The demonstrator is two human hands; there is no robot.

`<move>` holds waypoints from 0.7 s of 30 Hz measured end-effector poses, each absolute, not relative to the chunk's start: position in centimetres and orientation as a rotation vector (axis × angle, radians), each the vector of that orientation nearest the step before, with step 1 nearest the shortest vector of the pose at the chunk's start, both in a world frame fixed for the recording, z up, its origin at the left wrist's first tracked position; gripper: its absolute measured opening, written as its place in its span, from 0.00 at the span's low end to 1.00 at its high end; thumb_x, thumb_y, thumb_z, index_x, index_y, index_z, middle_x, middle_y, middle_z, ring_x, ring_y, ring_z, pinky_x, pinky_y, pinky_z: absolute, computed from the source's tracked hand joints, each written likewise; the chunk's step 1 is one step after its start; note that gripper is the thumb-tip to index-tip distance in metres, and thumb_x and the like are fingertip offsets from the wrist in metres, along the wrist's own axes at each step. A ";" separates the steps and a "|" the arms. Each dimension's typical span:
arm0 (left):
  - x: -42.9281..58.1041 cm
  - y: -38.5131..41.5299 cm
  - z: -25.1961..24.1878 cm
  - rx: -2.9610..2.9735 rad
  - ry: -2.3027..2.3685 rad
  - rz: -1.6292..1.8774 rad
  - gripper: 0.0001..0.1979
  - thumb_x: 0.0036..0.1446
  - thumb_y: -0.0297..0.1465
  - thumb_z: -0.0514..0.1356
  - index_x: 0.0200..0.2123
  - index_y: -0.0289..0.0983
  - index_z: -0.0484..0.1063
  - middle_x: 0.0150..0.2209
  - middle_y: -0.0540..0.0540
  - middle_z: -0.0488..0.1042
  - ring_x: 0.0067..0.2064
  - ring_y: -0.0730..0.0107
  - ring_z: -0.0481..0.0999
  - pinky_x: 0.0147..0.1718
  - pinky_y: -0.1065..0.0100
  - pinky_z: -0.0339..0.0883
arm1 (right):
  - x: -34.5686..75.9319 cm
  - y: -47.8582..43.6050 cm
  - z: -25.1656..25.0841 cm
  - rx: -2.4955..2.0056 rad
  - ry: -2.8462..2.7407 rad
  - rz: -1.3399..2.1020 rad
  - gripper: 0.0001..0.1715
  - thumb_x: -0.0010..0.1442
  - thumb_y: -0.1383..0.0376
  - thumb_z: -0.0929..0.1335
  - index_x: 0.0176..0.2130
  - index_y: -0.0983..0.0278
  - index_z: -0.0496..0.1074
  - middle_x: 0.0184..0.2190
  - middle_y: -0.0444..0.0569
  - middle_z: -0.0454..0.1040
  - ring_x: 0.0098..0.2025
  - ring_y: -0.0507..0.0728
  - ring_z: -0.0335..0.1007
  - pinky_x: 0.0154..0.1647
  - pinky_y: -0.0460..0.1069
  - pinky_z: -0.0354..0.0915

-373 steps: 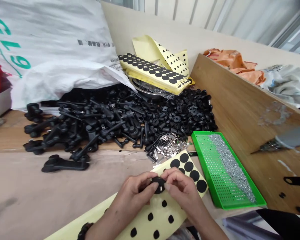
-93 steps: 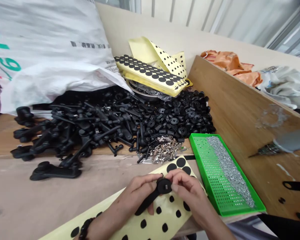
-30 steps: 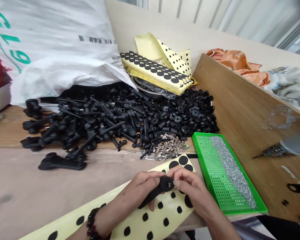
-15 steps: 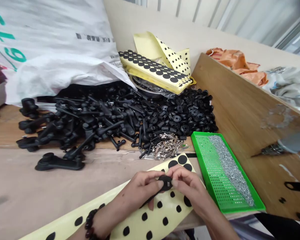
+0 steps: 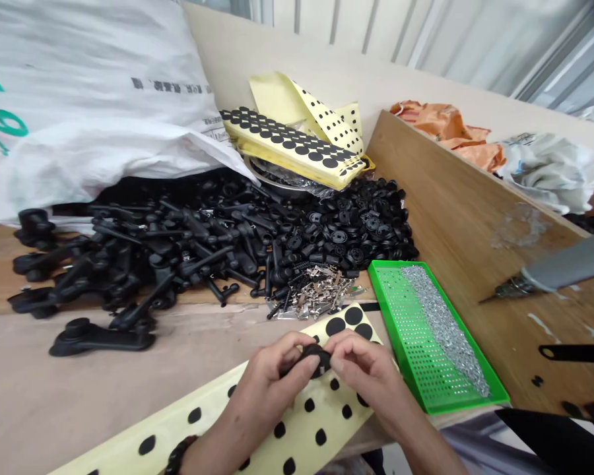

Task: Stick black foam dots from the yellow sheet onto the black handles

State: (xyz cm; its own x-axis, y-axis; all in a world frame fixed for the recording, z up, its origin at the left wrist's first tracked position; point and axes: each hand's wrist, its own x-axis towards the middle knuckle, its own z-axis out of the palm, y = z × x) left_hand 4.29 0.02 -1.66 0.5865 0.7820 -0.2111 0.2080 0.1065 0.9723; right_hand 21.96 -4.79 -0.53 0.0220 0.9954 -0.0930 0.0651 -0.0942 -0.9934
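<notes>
Bright, diffuse light is entering from the pale ribbed wall panels point(image 5: 376, 33) far ahead of the left hand point(image 5: 272, 379), leaving only soft shadows. The grey-handled, steel-tipped tool point(image 5: 549, 272) right of the right hand point(image 5: 366, 373) is blurring, while wide-angle distortion is bending the frame edges.

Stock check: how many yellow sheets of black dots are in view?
2. One sheet lies under the left hand and right hand; a folded sheet sits on a steel bowl. More may be hidden in that fold.
</notes>
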 end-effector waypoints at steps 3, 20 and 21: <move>4.0 0.0 -1.5 1.482 0.946 0.549 0.12 0.59 0.39 0.54 0.40 0.37 0.69 0.20 0.58 0.57 0.20 0.77 0.59 0.20 0.75 0.54 | 22.0 -5.4 -1.2 -1.238 -1.029 1.369 0.09 0.57 0.61 0.68 0.29 0.62 0.78 0.35 0.48 0.77 0.38 0.55 0.71 0.41 0.50 0.65; 4.4 -1.7 0.1 1.291 1.000 0.640 0.14 0.55 0.42 0.59 0.36 0.38 0.71 0.21 0.55 0.67 0.21 0.76 0.63 0.21 0.75 0.59 | 19.7 -5.8 -1.5 -1.325 -1.378 1.018 0.13 0.63 0.61 0.63 0.45 0.60 0.72 0.33 0.46 0.75 0.31 0.54 0.70 0.33 0.47 0.65; 4.4 -1.9 0.2 1.292 1.000 0.633 0.14 0.55 0.43 0.58 0.37 0.38 0.70 0.21 0.55 0.66 0.20 0.75 0.63 0.21 0.75 0.58 | 19.3 -5.9 -1.0 -1.321 -1.465 0.963 0.14 0.65 0.63 0.61 0.47 0.59 0.71 0.35 0.47 0.75 0.34 0.54 0.71 0.36 0.48 0.66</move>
